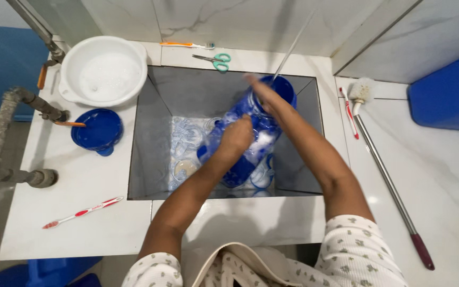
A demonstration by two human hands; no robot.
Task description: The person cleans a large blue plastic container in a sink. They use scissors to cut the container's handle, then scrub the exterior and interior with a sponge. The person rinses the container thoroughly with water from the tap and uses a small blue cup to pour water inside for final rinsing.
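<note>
From the head view, you hold a blue jug [251,133] tilted inside the sink [150,138], its long axis running from near left to far right, mouth pointing far right. It is blue with white patterning and soapy. Your left hand [236,139] presses curled against its side; your right hand [261,91] grips the rim. The white marble desk [81,186] surrounds the sink.

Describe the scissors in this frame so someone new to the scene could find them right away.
Start at the grey rectangular sink basin sunk into the white marble counter. On the ledge behind its far edge lie the small steel scissors with teal plastic handles. Just left of them lies an orange-handled toothbrush, but the scissors alone have two looped handles and crossed metal blades.
</note>
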